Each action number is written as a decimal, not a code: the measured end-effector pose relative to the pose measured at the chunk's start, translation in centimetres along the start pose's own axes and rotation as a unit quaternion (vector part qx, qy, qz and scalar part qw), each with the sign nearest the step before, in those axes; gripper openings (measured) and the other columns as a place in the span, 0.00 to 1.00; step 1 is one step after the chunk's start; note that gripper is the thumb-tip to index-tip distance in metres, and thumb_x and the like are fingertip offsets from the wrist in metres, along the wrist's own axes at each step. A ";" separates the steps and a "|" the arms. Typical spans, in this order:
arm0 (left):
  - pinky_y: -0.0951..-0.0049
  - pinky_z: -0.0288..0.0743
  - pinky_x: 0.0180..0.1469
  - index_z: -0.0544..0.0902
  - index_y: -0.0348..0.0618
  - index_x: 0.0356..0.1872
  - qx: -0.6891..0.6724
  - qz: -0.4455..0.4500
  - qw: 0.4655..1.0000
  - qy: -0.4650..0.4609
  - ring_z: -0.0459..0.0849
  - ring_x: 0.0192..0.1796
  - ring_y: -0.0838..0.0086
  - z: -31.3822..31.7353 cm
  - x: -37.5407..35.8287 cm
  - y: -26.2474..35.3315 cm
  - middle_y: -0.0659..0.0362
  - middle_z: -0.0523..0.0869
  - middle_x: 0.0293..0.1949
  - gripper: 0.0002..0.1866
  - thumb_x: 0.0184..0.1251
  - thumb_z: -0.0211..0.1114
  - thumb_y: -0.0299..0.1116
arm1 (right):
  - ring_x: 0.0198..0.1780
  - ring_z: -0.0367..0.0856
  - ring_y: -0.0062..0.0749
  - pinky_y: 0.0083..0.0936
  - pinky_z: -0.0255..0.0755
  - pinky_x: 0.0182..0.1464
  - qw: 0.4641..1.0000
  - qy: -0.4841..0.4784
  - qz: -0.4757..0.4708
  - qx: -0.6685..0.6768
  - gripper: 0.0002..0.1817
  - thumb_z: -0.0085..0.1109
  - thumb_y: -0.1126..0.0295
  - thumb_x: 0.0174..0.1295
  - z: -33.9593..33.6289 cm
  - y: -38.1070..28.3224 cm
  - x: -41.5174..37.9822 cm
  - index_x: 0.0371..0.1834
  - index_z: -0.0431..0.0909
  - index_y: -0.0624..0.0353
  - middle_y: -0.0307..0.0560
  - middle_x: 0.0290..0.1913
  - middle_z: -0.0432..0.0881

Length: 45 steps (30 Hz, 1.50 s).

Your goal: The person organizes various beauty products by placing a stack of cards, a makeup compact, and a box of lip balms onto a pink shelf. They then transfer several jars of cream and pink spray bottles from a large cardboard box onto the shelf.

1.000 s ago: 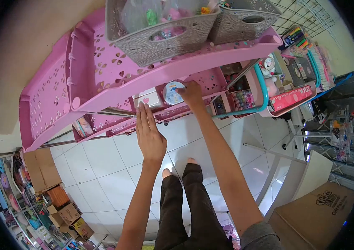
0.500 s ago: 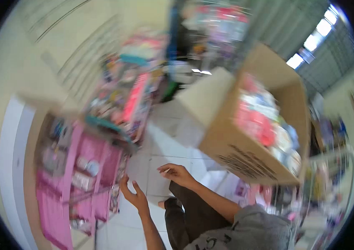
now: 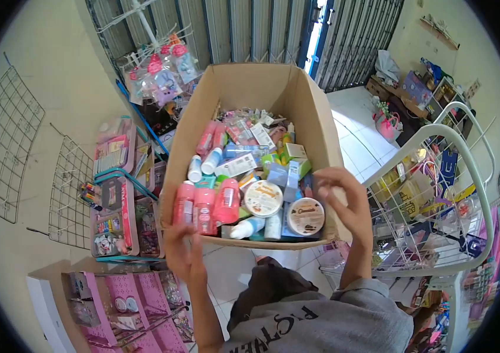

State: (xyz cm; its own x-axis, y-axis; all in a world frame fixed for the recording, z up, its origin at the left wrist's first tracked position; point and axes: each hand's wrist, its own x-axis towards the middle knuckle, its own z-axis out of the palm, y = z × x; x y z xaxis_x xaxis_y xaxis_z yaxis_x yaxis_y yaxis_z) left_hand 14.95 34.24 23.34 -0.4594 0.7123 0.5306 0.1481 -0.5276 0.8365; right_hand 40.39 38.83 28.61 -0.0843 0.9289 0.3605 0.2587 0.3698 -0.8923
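Left forearm: your left forearm (image 3: 206, 317) reached up from the near edge, wrist raised beside the box's near left corner.
Right forearm: your right forearm (image 3: 357, 259) came out of the grey sleeve (image 3: 373, 300), bent inward over the right side.
Left hand: your left hand (image 3: 186, 253) was partly open, fingers loosely bent at that corner; whether it touched the cardboard, you could not tell.
Right hand: your right hand (image 3: 347, 203) was open, thumb apart from curved fingers at the right wall's rim; contact was unclear, and nothing showed in its grasp.
Cardboard box: the open cardboard box (image 3: 256, 82) lay between and beyond your hands.
Box contents: pink bottles (image 3: 205, 212) lay near left, two round tubs (image 3: 263, 198) near right, small cartons (image 3: 235, 165) farther in.
Left side: a pink shelf (image 3: 107, 306) stood near.
Right side: a white wire rack (image 3: 467, 159) stood beside the box.
Far side: a metal shutter (image 3: 244, 35).
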 end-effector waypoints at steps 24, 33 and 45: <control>0.60 0.47 0.56 0.66 0.39 0.50 0.348 0.103 0.766 -0.531 0.65 0.52 0.62 9.7 5.0 -5.1 0.51 0.70 0.45 0.43 0.26 0.69 0.51 | 0.51 0.67 0.38 0.60 0.21 0.57 0.910 -0.237 0.009 -0.339 0.31 0.66 0.55 0.30 -0.8 4.3 -0.8 0.39 0.67 0.57 0.48 0.33 0.76; 0.70 0.65 0.44 0.74 0.41 0.39 0.218 0.035 0.868 -0.445 0.72 0.42 0.62 8.2 4.1 -3.9 0.53 0.71 0.41 0.27 0.28 0.70 0.29 | 0.45 0.70 0.39 0.45 0.45 0.59 0.932 -0.192 0.014 -0.306 0.32 0.68 0.64 0.28 -0.7 3.4 -1.5 0.42 0.67 0.56 0.46 0.43 0.68; 0.77 0.69 0.44 0.74 0.32 0.39 -0.129 -0.227 0.942 0.213 0.77 0.39 0.75 -9.8 -6.5 2.0 0.57 0.79 0.36 0.16 0.45 0.63 0.21 | 0.44 0.72 0.30 0.25 0.65 0.48 0.999 0.014 0.001 -0.042 0.21 0.63 0.79 0.39 3.9 1.2 -3.3 0.40 0.70 0.68 0.51 0.42 0.74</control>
State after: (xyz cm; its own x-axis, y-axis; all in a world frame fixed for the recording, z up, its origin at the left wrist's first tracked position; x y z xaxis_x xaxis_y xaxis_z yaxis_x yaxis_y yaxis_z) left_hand 9.67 24.03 20.26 -0.7413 0.6709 -0.0221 -0.3408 -0.3478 0.8734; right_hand 37.28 36.27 25.28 -0.0574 0.9286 0.3666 0.3383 0.3636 -0.8679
